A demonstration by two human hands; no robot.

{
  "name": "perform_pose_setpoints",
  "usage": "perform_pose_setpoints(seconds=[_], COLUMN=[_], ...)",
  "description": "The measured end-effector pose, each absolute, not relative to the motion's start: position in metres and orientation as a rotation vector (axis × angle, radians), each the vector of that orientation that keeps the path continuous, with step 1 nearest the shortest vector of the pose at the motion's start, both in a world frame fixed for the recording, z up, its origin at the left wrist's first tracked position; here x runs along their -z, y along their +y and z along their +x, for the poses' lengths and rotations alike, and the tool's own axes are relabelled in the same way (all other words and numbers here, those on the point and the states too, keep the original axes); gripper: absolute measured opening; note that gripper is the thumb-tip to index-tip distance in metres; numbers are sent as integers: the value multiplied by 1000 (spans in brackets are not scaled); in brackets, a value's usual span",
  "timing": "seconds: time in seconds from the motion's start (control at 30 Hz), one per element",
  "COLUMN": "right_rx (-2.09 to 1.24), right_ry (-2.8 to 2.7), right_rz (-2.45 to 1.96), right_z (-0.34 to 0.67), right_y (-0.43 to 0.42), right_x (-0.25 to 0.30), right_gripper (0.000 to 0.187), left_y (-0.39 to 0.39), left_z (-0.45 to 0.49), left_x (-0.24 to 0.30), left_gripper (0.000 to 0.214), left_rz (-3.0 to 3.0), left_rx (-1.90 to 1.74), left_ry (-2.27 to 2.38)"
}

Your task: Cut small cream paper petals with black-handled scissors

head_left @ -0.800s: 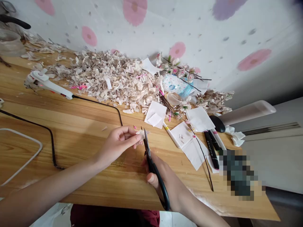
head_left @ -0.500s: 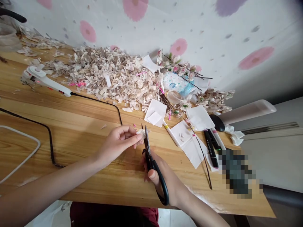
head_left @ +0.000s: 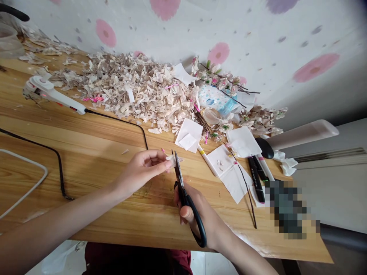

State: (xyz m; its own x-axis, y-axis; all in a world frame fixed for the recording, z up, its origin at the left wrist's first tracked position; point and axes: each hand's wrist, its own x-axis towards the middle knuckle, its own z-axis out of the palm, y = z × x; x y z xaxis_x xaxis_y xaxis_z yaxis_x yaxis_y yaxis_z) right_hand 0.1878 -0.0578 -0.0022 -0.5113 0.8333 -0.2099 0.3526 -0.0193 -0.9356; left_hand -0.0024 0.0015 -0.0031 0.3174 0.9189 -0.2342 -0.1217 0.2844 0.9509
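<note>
Table (head_left: 94,164) sl. higher in cam view

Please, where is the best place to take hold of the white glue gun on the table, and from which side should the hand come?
Take the long white handle of the glue gun from the near side, across the wooden table. It lies flat and narrows toward the black cord. The wider end sits against the paper scraps, so it seems better to avoid that end.
</note>
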Motion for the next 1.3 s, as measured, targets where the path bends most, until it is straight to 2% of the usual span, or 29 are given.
perform_pose_setpoints(seconds=[0.3,0.77,0.97,1.3], right_rx=[-1579,-1547,-1593,-1563], right_ry=[-1852,-1919,-1912,-1923], right_rz=[-1230,-1293,-1314,-1341], right_z=[191,194,196,196], right_y=[-55,-51,-50,-49], right_x=[0,-2,-1,-1], right_gripper=[62,74,69,67], left_y=[5,9,11,14], left_z=[-7,-11,-11,-14], left_x=[5,7,5,9], left_gripper=[22,21,15,20], left_rz=[1012,1027,1094,1090], left_rx=[-757,-760,-810,-771], left_ry=[972,1018,1050,974])
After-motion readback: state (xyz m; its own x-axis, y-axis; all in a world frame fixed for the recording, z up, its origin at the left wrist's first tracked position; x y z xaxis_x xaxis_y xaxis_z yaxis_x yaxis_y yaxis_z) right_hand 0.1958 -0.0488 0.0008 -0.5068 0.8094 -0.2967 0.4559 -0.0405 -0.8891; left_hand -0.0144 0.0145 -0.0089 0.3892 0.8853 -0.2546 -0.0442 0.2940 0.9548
